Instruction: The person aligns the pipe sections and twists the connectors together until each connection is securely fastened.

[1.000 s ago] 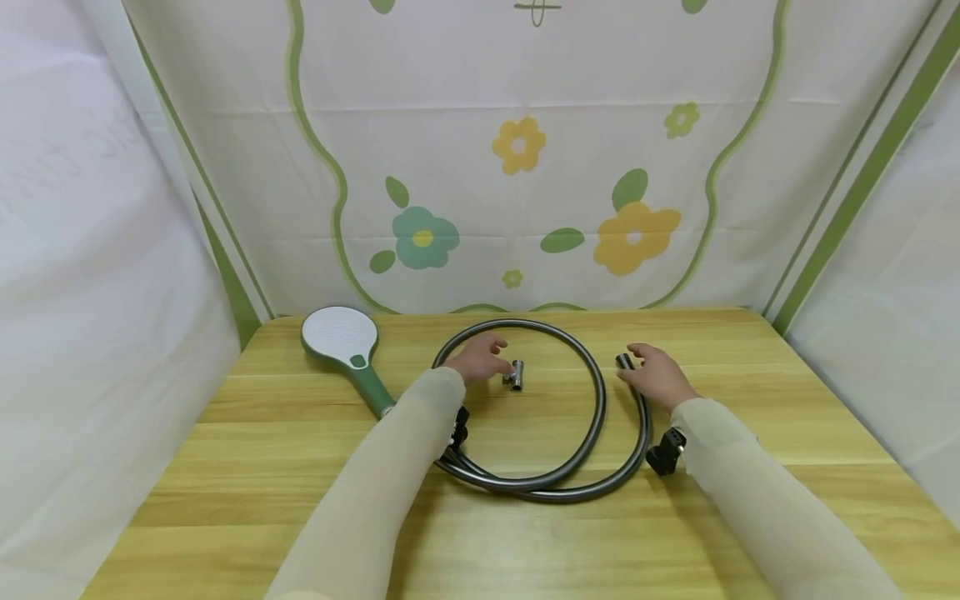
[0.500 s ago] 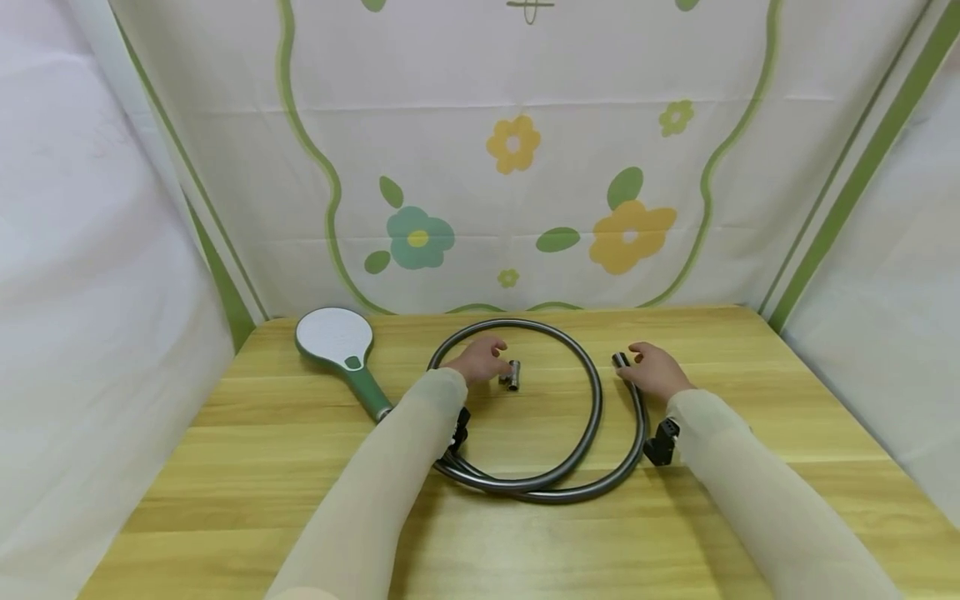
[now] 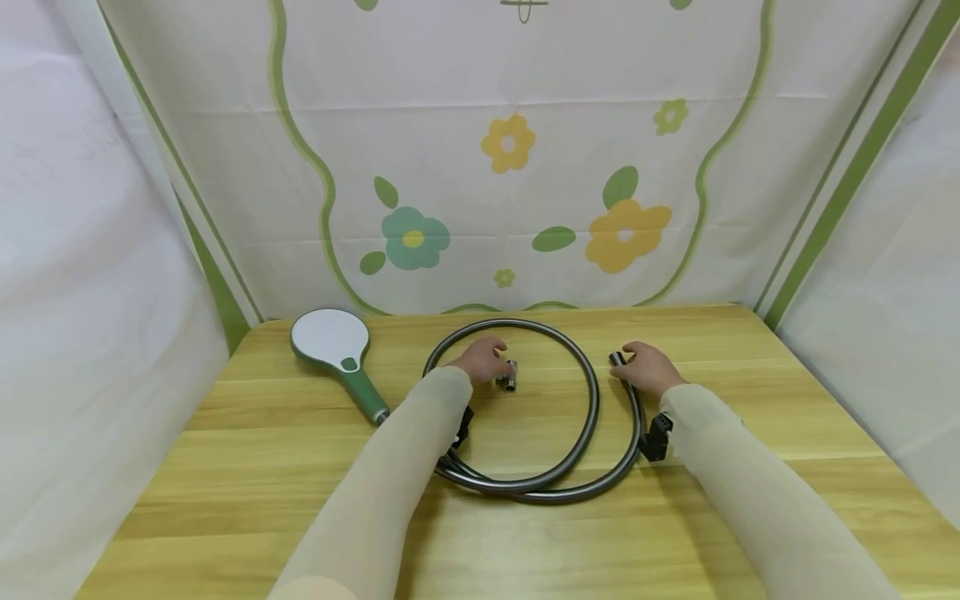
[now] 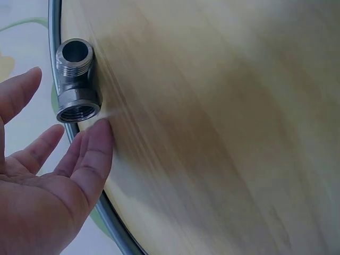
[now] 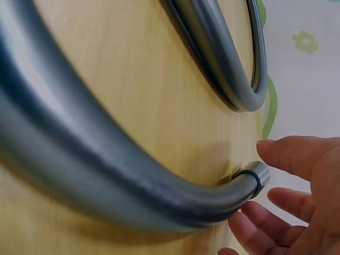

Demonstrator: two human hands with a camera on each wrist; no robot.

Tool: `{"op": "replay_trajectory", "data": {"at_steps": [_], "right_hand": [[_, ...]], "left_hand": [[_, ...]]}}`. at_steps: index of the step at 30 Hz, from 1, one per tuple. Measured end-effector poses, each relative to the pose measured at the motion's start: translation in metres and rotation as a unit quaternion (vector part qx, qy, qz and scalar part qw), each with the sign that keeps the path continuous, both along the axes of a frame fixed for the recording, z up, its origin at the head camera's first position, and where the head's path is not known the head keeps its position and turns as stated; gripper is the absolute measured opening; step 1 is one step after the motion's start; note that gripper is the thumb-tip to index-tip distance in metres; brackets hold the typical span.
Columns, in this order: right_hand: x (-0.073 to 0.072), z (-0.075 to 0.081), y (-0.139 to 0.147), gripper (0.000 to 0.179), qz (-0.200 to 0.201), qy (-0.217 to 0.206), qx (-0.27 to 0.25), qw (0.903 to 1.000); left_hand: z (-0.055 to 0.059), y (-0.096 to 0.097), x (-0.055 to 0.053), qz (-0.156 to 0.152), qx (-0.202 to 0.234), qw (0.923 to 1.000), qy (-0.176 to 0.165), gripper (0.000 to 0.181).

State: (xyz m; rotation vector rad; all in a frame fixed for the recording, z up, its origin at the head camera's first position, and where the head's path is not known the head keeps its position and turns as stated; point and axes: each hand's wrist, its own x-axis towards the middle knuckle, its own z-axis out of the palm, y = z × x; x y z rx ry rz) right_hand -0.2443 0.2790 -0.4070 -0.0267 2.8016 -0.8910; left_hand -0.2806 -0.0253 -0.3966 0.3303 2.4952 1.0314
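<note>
My left hand (image 3: 480, 360) is beside a small metal tee fitting (image 3: 510, 377) inside the loop of a dark grey shower hose (image 3: 595, 400). In the left wrist view the threaded tee fitting (image 4: 77, 79) lies just beyond my spread, relaxed fingertips, with no grip on it. My right hand (image 3: 649, 369) is at the hose's free end. Thumb and fingers stand apart on either side of the metal hose end (image 5: 259, 178) in the right wrist view; whether a fingertip touches the hose I cannot tell. A green shower head (image 3: 330, 335) with a white face lies at the left.
Everything lies on a wooden table (image 3: 225, 500). A floral cloth (image 3: 420, 83) hangs behind its back edge, with white cloth on both sides. The shower head's handle end meets the hose near my left forearm, which hides part of it.
The head view has turned slightly, so the scene sits a little further left. My left hand is slightly nearer the tee fitting. My right hand stays about the hose end.
</note>
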Motion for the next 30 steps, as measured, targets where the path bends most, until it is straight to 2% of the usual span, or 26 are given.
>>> {"op": "replay_trajectory", "data": {"at_steps": [7,14,16,17,20,22,23,24,27,30], "right_hand": [[0.003,0.004,-0.004,0.067,-0.002,-0.009,-0.006,0.9999],[0.002,0.002,-0.004,0.066,-0.001,-0.010,0.001,0.9999],[0.002,0.003,-0.004,0.066,-0.001,-0.010,0.004,0.9999],[0.003,0.004,-0.005,0.066,-0.001,-0.009,0.005,0.9999],[0.003,0.005,-0.006,0.066,-0.002,-0.008,0.005,0.9999],[0.003,0.006,-0.006,0.065,-0.002,-0.008,0.005,1.0000],[0.002,0.005,-0.006,0.065,-0.002,-0.008,0.005,1.0000],[0.002,0.005,-0.006,0.065,-0.002,-0.009,0.005,0.9999],[0.001,0.004,-0.006,0.065,-0.002,-0.009,0.006,0.9999],[0.000,0.002,-0.006,0.065,-0.003,-0.009,0.007,0.9999]], "left_hand": [[-0.009,0.008,-0.007,0.007,-0.015,0.9998,0.004,0.052],[-0.006,0.012,-0.002,-0.003,-0.039,0.9991,0.016,0.048],[-0.008,0.013,-0.006,-0.005,-0.051,0.9985,0.017,0.048],[-0.017,0.013,-0.013,-0.010,-0.051,0.9983,0.025,0.047],[-0.021,0.015,-0.019,-0.012,-0.066,0.9975,0.022,0.029],[-0.021,0.017,-0.020,-0.011,-0.069,0.9974,0.019,0.020],[-0.021,0.017,-0.020,-0.012,-0.070,0.9973,0.018,0.024],[-0.013,0.019,-0.014,-0.006,-0.075,0.9971,0.011,0.030],[-0.009,0.020,-0.008,-0.008,-0.079,0.9965,0.026,0.046],[-0.007,0.020,-0.004,-0.008,-0.082,0.9957,0.043,0.049]]}}
